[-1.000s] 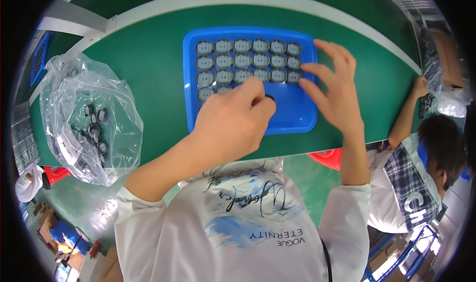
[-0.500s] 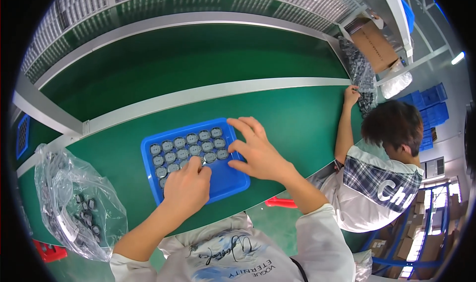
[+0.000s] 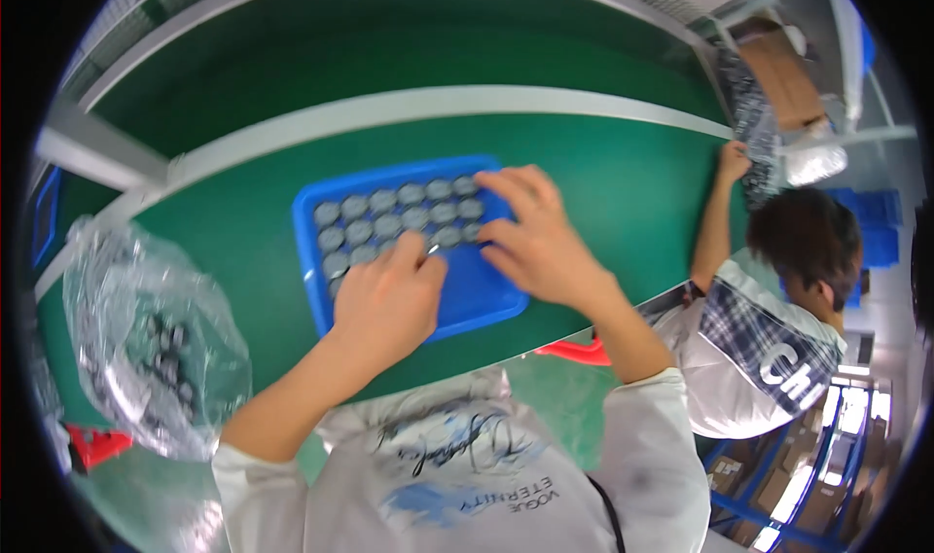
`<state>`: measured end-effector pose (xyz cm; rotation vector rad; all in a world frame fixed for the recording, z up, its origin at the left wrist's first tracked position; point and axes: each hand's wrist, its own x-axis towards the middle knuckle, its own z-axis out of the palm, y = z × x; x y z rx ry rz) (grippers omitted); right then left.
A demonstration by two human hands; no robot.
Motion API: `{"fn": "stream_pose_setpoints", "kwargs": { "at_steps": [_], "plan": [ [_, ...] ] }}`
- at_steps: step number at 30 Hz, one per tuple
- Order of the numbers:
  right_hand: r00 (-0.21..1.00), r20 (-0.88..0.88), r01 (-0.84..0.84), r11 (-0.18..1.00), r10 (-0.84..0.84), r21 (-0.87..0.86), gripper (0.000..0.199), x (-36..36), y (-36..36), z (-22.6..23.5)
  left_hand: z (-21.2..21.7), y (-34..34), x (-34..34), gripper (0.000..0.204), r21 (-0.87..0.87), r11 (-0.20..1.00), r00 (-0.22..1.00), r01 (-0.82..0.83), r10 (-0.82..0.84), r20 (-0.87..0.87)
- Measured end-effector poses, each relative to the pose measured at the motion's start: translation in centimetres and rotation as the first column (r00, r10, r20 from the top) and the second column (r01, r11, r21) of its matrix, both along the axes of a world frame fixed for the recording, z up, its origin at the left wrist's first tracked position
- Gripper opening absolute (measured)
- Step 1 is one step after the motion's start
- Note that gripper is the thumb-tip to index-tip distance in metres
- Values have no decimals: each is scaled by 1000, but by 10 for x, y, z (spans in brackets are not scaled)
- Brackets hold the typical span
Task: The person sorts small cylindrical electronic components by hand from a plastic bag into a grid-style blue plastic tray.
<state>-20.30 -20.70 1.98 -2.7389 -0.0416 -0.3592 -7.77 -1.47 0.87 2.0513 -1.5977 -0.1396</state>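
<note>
A blue tray (image 3: 477, 295) lies on the green table in front of me, with rows of small grey rounded parts (image 3: 413, 194) across its far and left portions. My left hand (image 3: 389, 290) is over the tray's near middle, fingers curled together beside the nearest row. A tiny pale glint shows at its fingertips, but what they hold is hidden. My right hand (image 3: 545, 237) reaches over the tray's right rim, its fingers apart and the tips close to the end parts of the rows. Nothing shows gripped in it.
To the left, a clear plastic bag (image 3: 156, 339) holds several dark loose parts. A metal frame bar (image 3: 438, 104) runs behind the tray. At the right a co-worker (image 3: 769, 329) reaches toward another plastic bag (image 3: 754, 125) near a cardboard box (image 3: 783, 76). A red stool (image 3: 579, 351) shows below the table edge.
The whole view has shifted, so the tray and table appear higher, and the picture is more blurred. Both hands keep nearly the same places at the tray; the rows look the same.
</note>
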Motion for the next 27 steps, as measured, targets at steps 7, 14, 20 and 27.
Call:
{"fn": "stream_pose_setpoints", "kwargs": {
  "at_steps": [7, 14, 20, 27],
  "plan": [
    [1000, -26, 3, 1000, -4, -29, 16, 4, -4, 1, -3, -4, 1, 7, 11, 1000, 999, -4, 4, -45],
    [999, -39, -17, 1000, 16, -7, 14, 6, -7, 0, -5, -1, 2, 7, 5, 1000, 999, 30, -30, -43],
    [999, -52, 15, 1000, -14, 26, 22, 7, -4, 5, 1, 1, 7, 9, -67, 998, 996, 17, -23, -92],
    [982, 172, 63, 992, -82, 111, 31, 6, 14, 17, 32, 1, 34, 24, -221, 907, 502, -358, -12, -865]
  ]
}}
